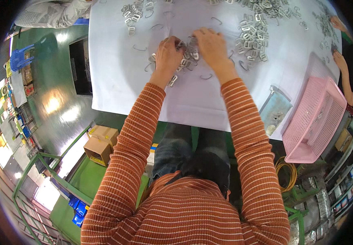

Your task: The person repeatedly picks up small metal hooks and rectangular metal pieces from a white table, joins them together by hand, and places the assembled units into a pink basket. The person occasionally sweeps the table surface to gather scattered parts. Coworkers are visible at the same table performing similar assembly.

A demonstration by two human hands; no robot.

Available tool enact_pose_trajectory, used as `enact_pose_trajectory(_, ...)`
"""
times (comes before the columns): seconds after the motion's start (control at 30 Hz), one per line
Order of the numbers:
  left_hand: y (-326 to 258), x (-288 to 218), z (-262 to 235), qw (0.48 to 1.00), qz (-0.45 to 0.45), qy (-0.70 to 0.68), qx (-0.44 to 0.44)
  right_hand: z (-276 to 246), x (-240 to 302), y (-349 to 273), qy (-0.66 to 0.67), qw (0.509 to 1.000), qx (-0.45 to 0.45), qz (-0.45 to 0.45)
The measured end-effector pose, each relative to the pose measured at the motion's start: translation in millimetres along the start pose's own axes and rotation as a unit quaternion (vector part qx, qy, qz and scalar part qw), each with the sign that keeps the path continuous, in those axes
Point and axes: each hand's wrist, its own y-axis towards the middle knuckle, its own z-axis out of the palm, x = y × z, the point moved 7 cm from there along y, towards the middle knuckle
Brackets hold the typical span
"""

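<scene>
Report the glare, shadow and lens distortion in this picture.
Head view: bright glare on the green floor at left; head view: soft shadow on the white tabletop beside the left hand; head view: fisheye bends the green railing, with black filling the corners.

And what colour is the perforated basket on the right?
Pink: the basket shows best in the head view.

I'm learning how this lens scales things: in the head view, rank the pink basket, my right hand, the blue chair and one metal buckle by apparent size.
Largest to smallest:
1. Pink basket
2. Right hand
3. Blue chair, likely shrunk by distance
4. Metal buckle
</scene>
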Motion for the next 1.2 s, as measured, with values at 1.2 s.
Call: enact_pose_trajectory(1.2,11.5,105.0,-51.7,0.789,-0.202,-0.551,0.183,3.5,-15.8,-76.8,0.635,0.632,0.099,0.432)
